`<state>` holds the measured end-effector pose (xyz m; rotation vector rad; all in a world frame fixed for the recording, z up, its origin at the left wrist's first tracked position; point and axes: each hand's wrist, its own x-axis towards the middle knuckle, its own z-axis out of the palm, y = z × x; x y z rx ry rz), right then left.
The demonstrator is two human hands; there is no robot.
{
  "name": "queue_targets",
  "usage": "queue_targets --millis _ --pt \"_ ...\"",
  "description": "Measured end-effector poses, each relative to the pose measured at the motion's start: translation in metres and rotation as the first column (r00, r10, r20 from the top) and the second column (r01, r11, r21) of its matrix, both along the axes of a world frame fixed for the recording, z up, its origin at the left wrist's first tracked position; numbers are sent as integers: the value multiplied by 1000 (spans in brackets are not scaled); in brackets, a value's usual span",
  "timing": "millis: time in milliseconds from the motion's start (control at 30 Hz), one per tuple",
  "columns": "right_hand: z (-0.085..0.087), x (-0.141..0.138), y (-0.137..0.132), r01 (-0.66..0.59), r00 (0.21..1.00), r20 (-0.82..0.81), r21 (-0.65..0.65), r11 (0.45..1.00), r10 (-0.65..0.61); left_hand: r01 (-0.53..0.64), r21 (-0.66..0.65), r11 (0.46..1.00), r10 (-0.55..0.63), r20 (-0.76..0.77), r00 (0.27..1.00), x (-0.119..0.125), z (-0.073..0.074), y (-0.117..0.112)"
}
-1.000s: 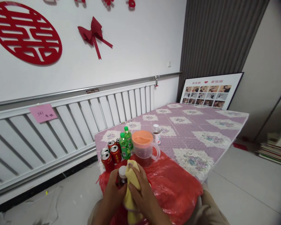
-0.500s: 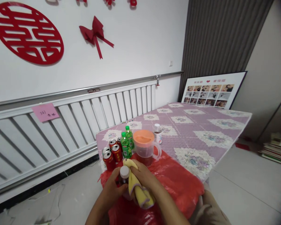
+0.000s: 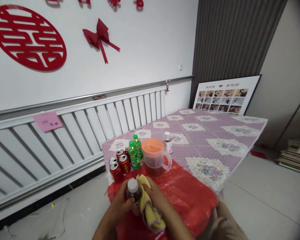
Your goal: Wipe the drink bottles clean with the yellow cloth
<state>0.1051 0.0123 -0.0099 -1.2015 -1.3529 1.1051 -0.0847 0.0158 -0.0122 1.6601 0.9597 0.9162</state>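
A clear plastic bottle (image 3: 136, 193) with a white cap and dark contents stands upright in my left hand (image 3: 120, 204), whose fingers wrap its left side. My right hand (image 3: 153, 193) is closed on a yellow cloth (image 3: 150, 213) with a purplish edge. The cloth lies against the bottle's right side, and its folds hang toward me. Both hands are over a red plastic sheet (image 3: 187, 196). Just beyond them is a clear pitcher (image 3: 153, 163) with an orange lid and some dark liquid inside.
Several red cans (image 3: 124, 163) and two green bottles (image 3: 134, 156) stand left of the pitcher. Behind it is another white-capped bottle (image 3: 168, 143). A flowered purple cloth (image 3: 202, 133) covers the table. A white radiator (image 3: 90, 133) runs along the wall.
My right hand and the cloth have shifted slightly down along the bottle's side. More of the bottle shows now. My left hand keeps its hold.
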Motion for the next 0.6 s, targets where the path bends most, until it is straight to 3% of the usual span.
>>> queue_targets --millis 167,267,433,600 --pt "32 -2 1 38 998 53 66 997 -42 -245 122 962 256 -80 963 19 7 -15" --pt "42 -3 5 -35 995 91 97 995 26 -272 154 950 291 -116 950 19 6 -14" --pt "25 -2 22 -121 992 28 42 992 120 -156 96 983 165 -97 982 8 4 -7" --pt "-4 -1 22 -89 996 -23 -39 995 88 -200 114 973 215 -131 968 8 6 -8"
